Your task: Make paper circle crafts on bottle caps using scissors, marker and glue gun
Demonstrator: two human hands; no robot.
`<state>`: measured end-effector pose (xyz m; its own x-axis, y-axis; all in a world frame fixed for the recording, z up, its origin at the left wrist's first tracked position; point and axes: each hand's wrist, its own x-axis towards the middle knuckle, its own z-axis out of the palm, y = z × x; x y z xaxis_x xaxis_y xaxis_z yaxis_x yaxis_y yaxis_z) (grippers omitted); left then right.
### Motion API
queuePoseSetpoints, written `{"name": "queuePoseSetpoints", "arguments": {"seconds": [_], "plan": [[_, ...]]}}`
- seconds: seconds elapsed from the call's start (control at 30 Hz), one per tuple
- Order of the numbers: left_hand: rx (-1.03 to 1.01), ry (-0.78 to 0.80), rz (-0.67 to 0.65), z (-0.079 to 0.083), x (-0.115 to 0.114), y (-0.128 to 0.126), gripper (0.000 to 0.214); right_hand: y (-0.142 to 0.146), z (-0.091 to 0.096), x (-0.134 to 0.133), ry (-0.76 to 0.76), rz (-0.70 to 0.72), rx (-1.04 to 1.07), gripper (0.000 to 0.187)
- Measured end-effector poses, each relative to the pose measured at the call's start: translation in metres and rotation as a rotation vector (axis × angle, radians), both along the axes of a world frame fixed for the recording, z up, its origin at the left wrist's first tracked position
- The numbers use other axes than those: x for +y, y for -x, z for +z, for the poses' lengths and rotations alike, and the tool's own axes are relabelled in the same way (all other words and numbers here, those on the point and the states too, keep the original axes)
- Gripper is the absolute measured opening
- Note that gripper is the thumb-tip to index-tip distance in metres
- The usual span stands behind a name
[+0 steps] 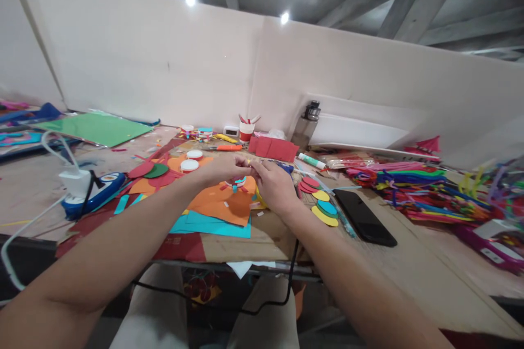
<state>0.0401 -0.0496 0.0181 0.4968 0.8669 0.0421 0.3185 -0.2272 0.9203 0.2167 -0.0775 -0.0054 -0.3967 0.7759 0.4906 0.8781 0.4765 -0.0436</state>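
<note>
Left hand [234,168] beside right hand [273,184], tube label [312,161] blurred

Scanning for lettering — and reading none. Checking the green-and-white tube [311,161], right of centre: too blurred. Up to the small white device [231,131] near the middle: too tiny. Down to the red board [186,249], lower left of centre — faintly marked, unreadable. Across to the purple case [477,244], far right: pale-patched, illegible.

A pinkish table [35,182] carries brown cardboard [245,249] and a green sheet [100,128].
</note>
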Motion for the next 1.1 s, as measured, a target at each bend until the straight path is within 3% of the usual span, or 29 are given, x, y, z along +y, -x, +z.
{"name": "queuePoseSetpoints", "arguments": {"seconds": [0.13,0.27,0.4,0.53,0.7,0.83,0.97,1.1], "plan": [[0.021,-0.047,0.087,-0.003,0.014,0.01,0.043,0.002,0.011,0.005,0.088,-0.22,0.032,0.03],[0.477,-0.291,0.389,-0.008,0.032,0.026,0.042,0.006,0.014,0.014,0.205,-0.326,0.164,0.034],[0.567,-0.308,0.395,-0.018,0.037,0.027,0.047,0.019,0.004,0.02,0.272,-0.298,0.042,0.031],[0.554,-0.309,0.372,-0.029,0.037,0.02,0.039,0.029,-0.009,0.022,0.292,-0.293,0.003,0.03],[0.46,-0.318,0.378,-0.035,0.04,0.018,0.026,0.022,-0.015,0.025,0.302,-0.233,0.272,0.023],[0.326,-0.162,0.371,-0.039,0.043,0.017,0.025,0.011,-0.018,0.031,0.308,-0.131,0.643,0.016],[-0.024,-0.07,0.433,-0.039,0.043,0.013,0.025,0.006,-0.017,0.037,0.229,-0.042,0.975,0.014],[-0.375,-0.027,0.396,-0.034,0.04,0.007,0.035,0.004,-0.009,0.037,0.227,0.072,1.303,0.033]]}}
